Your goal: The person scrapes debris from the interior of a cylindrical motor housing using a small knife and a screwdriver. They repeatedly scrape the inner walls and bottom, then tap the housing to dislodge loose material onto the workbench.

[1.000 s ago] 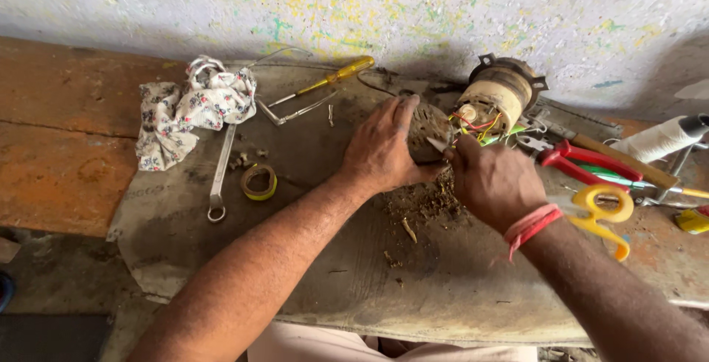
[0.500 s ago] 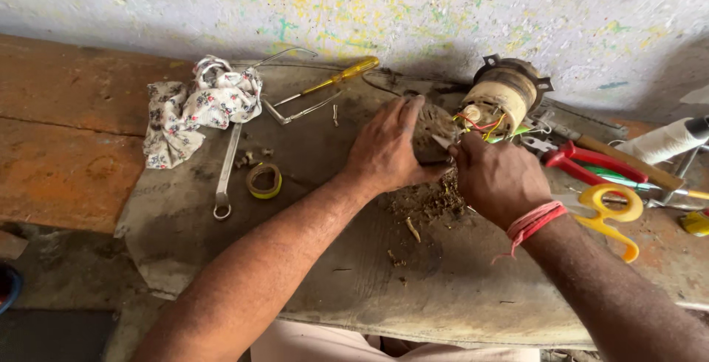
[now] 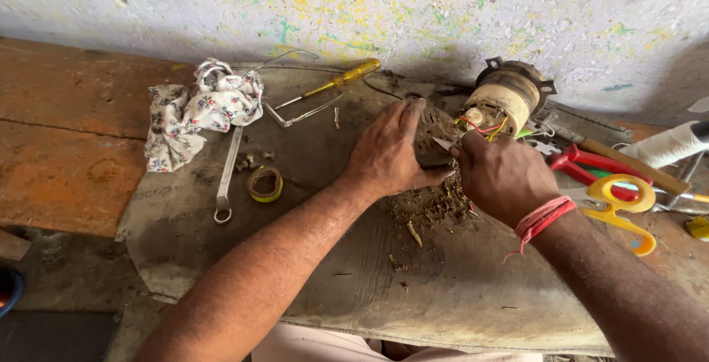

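Head view: left hand (image 3: 388, 152) grips dark part (image 3: 436, 129); right hand (image 3: 502, 177) holds a blade (image 3: 443, 143) against it. Scrapings (image 3: 432, 203) piled at 6 o'clock; scraping unfinished.

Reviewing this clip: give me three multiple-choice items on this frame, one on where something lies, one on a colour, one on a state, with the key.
1. Where does the spanner lie?
A. left of the tape roll
B. on the scissors
C. under the right hand

2. What colour is the screwdriver handle?
A. red
B. yellow
C. black

3. How is the left hand placed?
A. raised off the mat
B. holding the cloth
C. pressed down on a dark part beside the right hand

Key: 1 A, it lies just left of the roll, below the floral cloth. 2 B, the handle is clear yellow. 3 C, its palm covers the part above the debris.
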